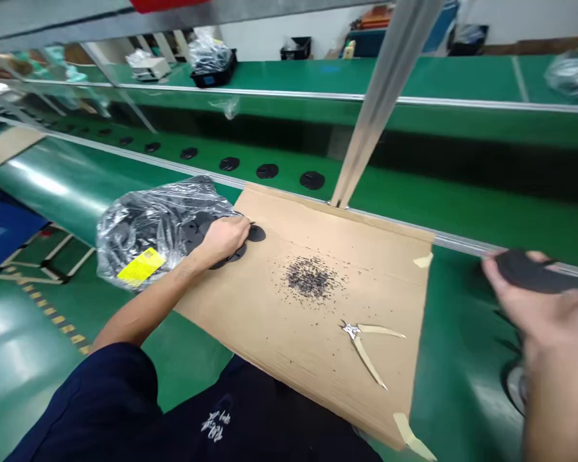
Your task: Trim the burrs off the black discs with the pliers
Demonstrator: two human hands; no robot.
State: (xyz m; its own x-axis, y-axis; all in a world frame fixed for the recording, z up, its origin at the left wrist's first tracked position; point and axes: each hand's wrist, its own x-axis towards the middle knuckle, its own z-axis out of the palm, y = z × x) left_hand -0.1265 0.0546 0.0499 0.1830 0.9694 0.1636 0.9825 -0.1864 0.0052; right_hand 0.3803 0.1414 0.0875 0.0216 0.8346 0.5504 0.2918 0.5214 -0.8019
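Observation:
My left hand [225,237] is closed at the mouth of a clear plastic bag [147,215], its fingertips pinched at the edge of a thin black disc [257,233]. More black discs [237,254] lie under and beside that hand, spilling from the bag onto the cardboard sheet [270,327]. Far to the right, my right hand [544,314], smeared by motion, grips a flat black piece [534,271] over the bench edge. Cutting pliers [361,340] with cream handles lie spread on the cardboard, below a heap of tiny black scraps [311,278].
Several black discs [312,180] lie in a spaced row on the green belt [279,151] behind the cardboard. A metal post [385,102] rises at the cardboard's far edge. On the upper shelf stands a black tray [214,74] with bagged items. Tape [411,436] holds a cardboard corner.

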